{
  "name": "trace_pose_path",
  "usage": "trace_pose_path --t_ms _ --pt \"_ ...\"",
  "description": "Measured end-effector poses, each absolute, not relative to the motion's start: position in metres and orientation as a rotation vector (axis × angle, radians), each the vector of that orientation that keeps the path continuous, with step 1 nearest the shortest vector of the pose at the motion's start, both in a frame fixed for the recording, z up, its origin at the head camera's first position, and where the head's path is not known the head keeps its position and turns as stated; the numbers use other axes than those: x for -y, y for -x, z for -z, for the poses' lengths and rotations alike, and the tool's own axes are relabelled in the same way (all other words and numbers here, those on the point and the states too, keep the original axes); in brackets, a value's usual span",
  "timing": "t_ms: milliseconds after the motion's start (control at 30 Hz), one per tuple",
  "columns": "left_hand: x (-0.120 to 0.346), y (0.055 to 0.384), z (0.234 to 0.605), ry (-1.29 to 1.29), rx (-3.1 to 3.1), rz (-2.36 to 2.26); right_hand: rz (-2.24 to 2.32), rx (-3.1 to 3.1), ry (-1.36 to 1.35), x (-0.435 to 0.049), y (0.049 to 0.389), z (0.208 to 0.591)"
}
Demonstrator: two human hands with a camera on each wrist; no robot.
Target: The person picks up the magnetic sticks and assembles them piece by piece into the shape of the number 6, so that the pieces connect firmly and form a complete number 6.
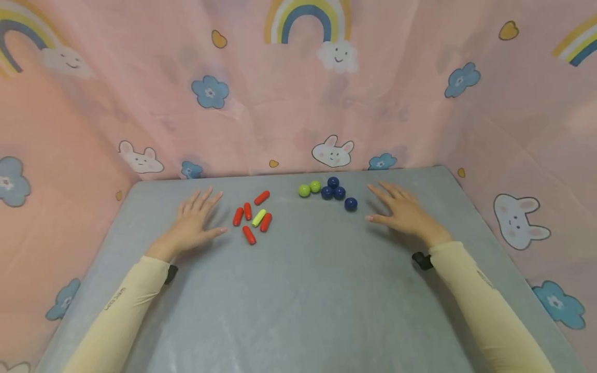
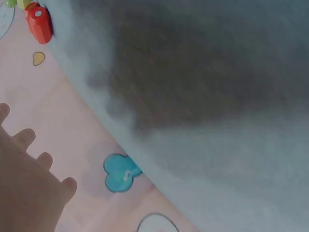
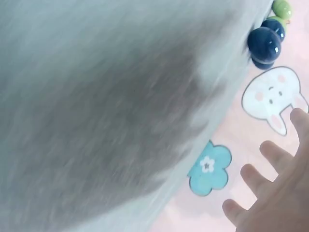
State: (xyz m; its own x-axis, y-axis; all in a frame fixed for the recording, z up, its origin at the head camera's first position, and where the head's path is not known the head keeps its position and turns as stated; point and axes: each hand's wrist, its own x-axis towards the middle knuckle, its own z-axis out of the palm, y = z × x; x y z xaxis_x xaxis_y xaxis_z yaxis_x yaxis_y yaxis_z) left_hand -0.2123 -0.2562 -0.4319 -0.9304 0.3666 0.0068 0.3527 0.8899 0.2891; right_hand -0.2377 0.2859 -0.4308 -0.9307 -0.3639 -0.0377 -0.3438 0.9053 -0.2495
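My left hand [image 1: 190, 225] is spread over the left of the table, holding nothing, beside several red capsule-shaped pieces [image 1: 249, 235] and one yellow-green piece [image 1: 258, 218] of the same shape. On the right, my right hand [image 1: 404, 213] has its fingers spread and holds nothing. Just left of its fingertips lies a dark blue ball [image 1: 351, 204], with three more blue balls [image 1: 333, 183] clustered beyond it. Two green balls [image 1: 304, 190] sit left of that cluster. In the left wrist view a red piece [image 2: 39, 23] shows at the upper left corner; the right wrist view shows a blue ball [image 3: 264, 44] at the upper right.
A grey cloth-like surface covers the table [image 1: 298, 290]. Behind it and along both sides hangs a pink curtain [image 1: 261, 124] printed with rainbows, bunnies and flowers. Dark wrist devices [image 1: 422, 260] sit under the cream sleeves [image 1: 485, 300].
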Motion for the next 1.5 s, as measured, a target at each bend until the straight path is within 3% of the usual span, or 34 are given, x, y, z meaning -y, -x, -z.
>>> trace_pose_path --t_ms 667,933,1500 --pt "0.221 0.230 0.420 -0.588 -2.961 -0.793 0.880 -2.881 0.598 -0.231 0.296 0.419" --pt "0.205 0.239 0.426 -0.575 -2.909 -0.872 0.972 -2.831 0.480 -0.208 0.311 0.413" --pt "0.184 0.245 0.443 -0.608 -2.777 -1.054 1.103 -2.741 0.614 -0.152 0.327 0.439"
